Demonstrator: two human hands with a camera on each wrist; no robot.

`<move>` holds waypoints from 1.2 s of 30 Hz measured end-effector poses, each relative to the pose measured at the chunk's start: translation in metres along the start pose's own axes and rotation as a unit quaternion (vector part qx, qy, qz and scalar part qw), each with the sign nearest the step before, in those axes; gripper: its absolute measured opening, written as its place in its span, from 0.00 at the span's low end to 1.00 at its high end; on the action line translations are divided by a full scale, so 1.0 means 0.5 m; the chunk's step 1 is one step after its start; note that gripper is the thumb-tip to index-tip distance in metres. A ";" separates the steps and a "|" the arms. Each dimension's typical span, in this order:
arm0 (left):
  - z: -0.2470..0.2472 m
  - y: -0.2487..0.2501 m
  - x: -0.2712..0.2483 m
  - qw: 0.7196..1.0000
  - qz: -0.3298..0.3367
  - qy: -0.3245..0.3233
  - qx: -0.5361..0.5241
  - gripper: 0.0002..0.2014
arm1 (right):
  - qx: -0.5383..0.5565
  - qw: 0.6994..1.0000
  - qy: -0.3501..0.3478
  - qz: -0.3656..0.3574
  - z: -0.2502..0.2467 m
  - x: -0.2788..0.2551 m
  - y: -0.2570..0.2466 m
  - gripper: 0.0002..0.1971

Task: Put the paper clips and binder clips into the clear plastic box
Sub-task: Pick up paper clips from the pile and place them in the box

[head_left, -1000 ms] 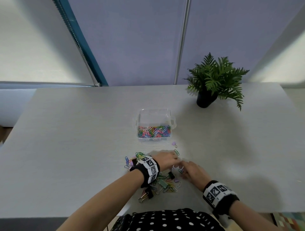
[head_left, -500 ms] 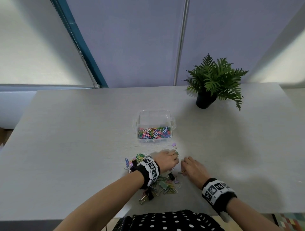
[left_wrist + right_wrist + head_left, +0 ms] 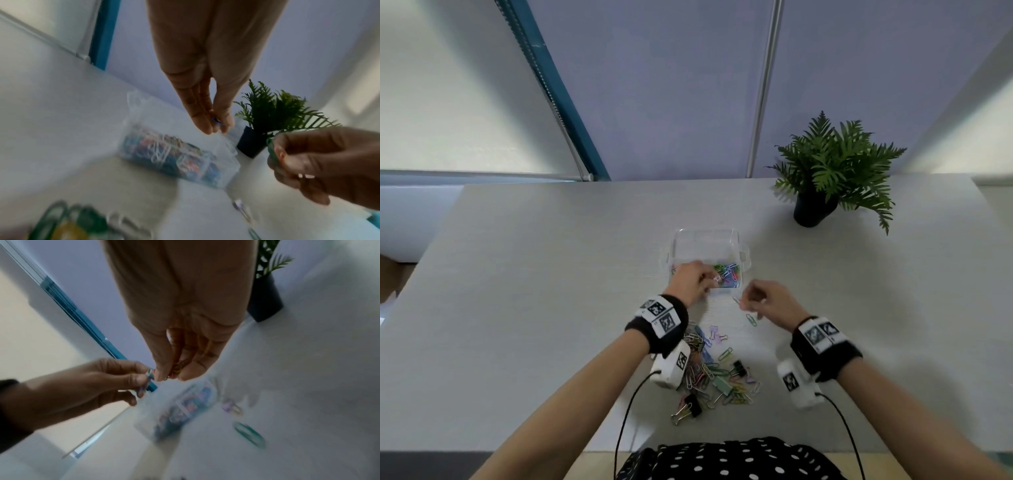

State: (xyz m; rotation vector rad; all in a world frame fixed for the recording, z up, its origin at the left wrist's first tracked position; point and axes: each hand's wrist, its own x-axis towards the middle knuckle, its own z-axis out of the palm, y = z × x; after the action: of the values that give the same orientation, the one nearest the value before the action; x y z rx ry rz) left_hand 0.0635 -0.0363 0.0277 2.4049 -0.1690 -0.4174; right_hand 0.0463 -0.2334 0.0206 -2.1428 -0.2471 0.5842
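The clear plastic box (image 3: 743,255) stands mid-table with coloured paper clips (image 3: 727,272) along its near side. My left hand (image 3: 710,281) hovers over the box's near left corner and pinches paper clips (image 3: 215,123) at its fingertips. My right hand (image 3: 748,298) is just right of the box's near edge, above the table, and pinches paper clips (image 3: 271,150) too. In the right wrist view its fingertips (image 3: 162,374) hold an orange clip (image 3: 175,369). A pile of paper clips and binder clips (image 3: 717,375) lies near the front edge, between my wrists.
A potted fern (image 3: 828,178) stands at the back right of the grey table (image 3: 534,291). A loose green clip (image 3: 751,319) lies under my right hand, and small lilac binder clips (image 3: 717,334) sit between the pile and the box.
Both hands have lifted off the pile and moved forward to the box, each carrying clips. The left hand now reaches over the box's near edge.
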 end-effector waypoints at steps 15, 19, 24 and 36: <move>-0.003 -0.042 -0.061 0.982 0.140 -0.070 0.111 0.11 | -0.157 0.974 0.076 -0.146 0.030 0.033 -0.023 0.05; 0.048 -0.041 -0.145 0.929 0.244 -0.215 0.177 0.11 | -0.287 0.917 -0.082 -0.266 0.094 -0.076 0.048 0.12; 0.120 -0.084 -0.190 0.870 0.333 -0.223 0.286 0.23 | -0.418 0.867 -0.087 -0.255 0.141 -0.110 0.114 0.32; 0.160 -0.071 -0.163 0.878 0.325 -0.064 0.346 0.13 | -0.205 0.973 -0.002 -0.101 0.074 -0.058 0.124 0.04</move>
State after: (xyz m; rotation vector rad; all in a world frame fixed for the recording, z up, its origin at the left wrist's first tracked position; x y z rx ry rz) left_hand -0.0403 -0.0394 -0.0324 2.7730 -1.3416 -0.2055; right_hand 0.0008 -0.2550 -0.0386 -2.4718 -0.6267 0.4453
